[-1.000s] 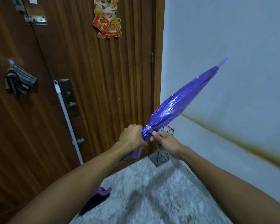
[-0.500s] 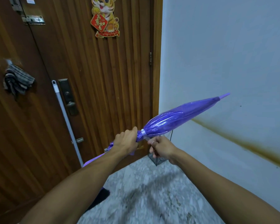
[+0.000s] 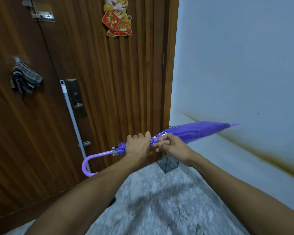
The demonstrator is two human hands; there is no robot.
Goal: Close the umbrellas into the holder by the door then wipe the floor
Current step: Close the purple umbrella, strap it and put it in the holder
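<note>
Swinging down from a steep upward slant, the purple umbrella (image 3: 190, 133) now lies almost level across the doorway, tip right. The left hand (image 3: 137, 146) is clamped on its folds, the right hand (image 3: 171, 146) pinching the strap. Furled, it looks ready for the holder (image 3: 167, 164) just below.

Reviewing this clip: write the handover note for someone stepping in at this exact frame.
Left hand: gripped around the folded purple umbrella near its handle end.
Right hand: fingers at the white strap button, pinching the canopy.
Umbrella: closed, held roughly level, tip toward the white wall, hooked handle toward the door.
Wire holder: on the floor in the corner by the door, right below the hands.
Mop pole: leaning on the door.
Done: umbrella folded.
Left: finish strap, drop it in the holder, wipe the floor.
</note>
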